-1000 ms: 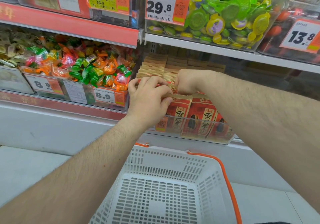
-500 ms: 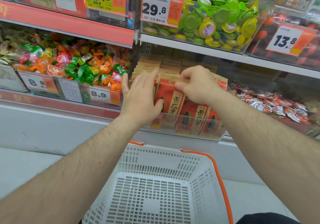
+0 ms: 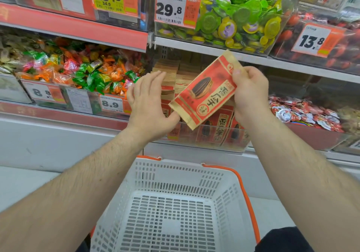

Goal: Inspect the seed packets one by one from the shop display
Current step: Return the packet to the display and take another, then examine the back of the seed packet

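My right hand [image 3: 250,93] grips a red and tan seed packet [image 3: 204,91] by its upper right edge and holds it tilted in front of the shelf. A dark sunflower seed is printed on its face. My left hand [image 3: 148,101] is to its left with fingers straight; the thumb touches the packet's lower left corner. Behind and below, a clear bin [image 3: 210,144] holds several more of the same seed packets [image 3: 220,129] standing in rows.
A white shopping basket [image 3: 175,173] with orange handles sits below my arms. Bins of wrapped candies [image 3: 78,72] stand on the left, green and yellow jelly cups [image 3: 237,21] above, red and white sweets [image 3: 303,113] on the right. Price tags hang on the shelf fronts.
My right hand has pulled one packet up out of the bin and turned it face up. My left hand has left the stack and moved beside the lifted packet.
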